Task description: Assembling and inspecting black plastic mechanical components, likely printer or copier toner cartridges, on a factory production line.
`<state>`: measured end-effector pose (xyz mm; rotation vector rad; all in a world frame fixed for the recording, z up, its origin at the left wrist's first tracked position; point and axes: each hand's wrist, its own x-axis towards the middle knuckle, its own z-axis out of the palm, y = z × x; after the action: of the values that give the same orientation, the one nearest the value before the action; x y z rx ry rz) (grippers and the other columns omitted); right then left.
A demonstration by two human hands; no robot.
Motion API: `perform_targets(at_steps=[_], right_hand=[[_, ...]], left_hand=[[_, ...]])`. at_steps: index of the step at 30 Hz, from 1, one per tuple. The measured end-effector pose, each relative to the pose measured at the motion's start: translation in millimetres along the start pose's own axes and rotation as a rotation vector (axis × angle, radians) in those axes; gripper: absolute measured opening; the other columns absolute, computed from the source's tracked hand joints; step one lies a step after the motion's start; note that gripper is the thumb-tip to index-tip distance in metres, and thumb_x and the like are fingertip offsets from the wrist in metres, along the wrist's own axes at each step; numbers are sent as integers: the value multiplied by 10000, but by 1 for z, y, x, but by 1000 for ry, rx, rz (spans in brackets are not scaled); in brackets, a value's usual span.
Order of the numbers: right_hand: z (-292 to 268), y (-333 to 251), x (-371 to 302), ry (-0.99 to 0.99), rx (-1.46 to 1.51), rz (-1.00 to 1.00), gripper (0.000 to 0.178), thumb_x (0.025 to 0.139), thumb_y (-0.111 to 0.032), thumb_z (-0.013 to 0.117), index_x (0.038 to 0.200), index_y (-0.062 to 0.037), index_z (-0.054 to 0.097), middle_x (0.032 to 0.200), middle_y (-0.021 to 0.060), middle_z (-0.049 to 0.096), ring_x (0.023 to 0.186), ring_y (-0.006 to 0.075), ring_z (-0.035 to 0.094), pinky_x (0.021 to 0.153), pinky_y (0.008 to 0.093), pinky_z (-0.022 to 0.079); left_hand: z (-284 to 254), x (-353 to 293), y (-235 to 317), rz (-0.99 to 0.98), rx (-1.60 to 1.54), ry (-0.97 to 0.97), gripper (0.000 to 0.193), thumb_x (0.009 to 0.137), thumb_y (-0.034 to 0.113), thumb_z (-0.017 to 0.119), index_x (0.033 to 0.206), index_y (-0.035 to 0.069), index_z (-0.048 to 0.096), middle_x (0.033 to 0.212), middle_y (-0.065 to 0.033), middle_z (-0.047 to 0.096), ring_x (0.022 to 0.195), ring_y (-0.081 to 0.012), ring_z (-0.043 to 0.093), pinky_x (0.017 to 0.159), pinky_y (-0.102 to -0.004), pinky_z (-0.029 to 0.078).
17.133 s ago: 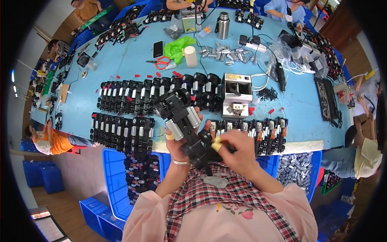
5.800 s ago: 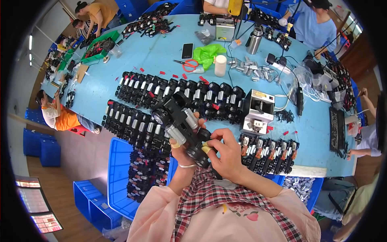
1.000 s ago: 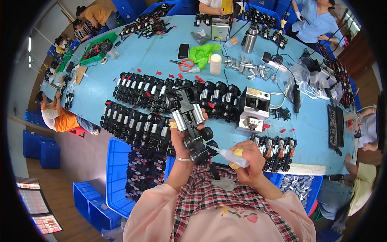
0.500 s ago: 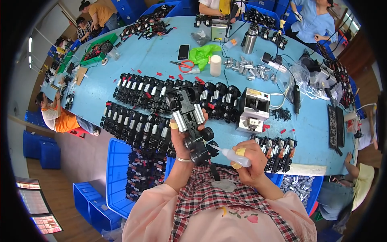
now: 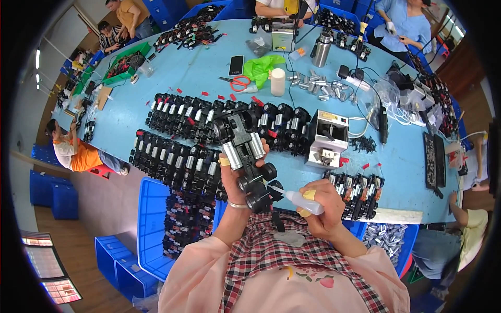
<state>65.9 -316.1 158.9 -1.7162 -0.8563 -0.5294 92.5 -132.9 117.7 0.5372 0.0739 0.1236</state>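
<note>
A: Room ahead of the left hand (image 5: 232, 188)?
B: Hardly any — two rows of toy-vehicle chassis (image 5: 172, 160) fill it, held chassis (image 5: 242, 138) overhangs them.
A: Right hand (image 5: 324, 203)?
B: Squeeze bottle (image 5: 305, 203) spans the gap to the held chassis. Bare patch of blue table (image 5: 293, 169) just beyond, walled by the white-cased unit (image 5: 327, 138). Third chassis row (image 5: 356, 193) crowds the right.
A: Farther out?
B: Open stretch left of the scissors (image 5: 239, 83). Rightward it's cluttered — steel thermos (image 5: 321, 51), loose silver cylinders (image 5: 326, 89), cables.
</note>
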Motion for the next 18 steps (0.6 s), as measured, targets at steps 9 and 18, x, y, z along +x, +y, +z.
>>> perform_targets(at_steps=[9,18], right_hand=[[-2,-5,-1,5,5,5,348,596,4,694,893,-1,513,813,130,580,687,268,577,563,308,466],[-5,-5,-5,7,21,53,236,695,-11,621,899,-18,503,842,124,572,698,235,553,598,312,442]], left_hand=[[9,-5,2,53,28,82,811,806,626,375,1198,-84,412,1073,-223,545,761,-181,537,636,-240,434],[5,-3,1,33,66,-12,840,785,643,404,1212,-79,397,1115,-231,521,787,-185,540,641,-246,432]])
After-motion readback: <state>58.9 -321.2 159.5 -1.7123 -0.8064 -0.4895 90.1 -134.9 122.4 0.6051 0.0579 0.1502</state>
